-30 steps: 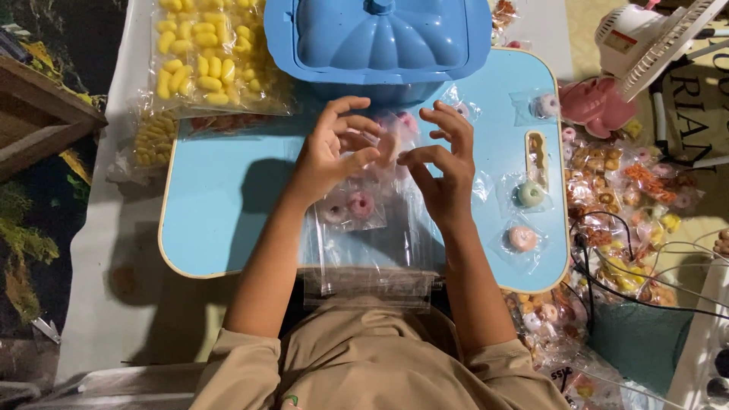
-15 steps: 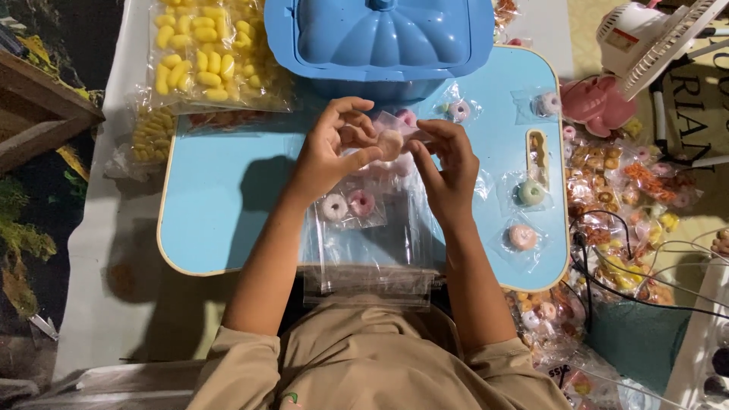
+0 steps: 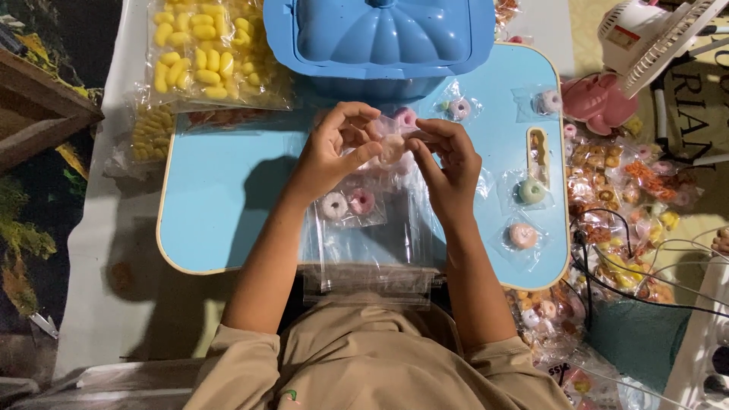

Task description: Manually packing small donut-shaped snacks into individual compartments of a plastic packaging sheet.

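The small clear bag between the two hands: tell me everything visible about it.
The small clear bag is thin, glossy see-through plastic, crumpled at its upper edge. Inside sits a pale pink ring-shaped sweet. The left hand and right hand pinch it from either side with fingertips, each grip closed on the plastic, holding it raised just above the light blue table, in front of the blue lidded container. Below it lies a stack of empty clear bags. Whether its mouth is sealed cannot be told.
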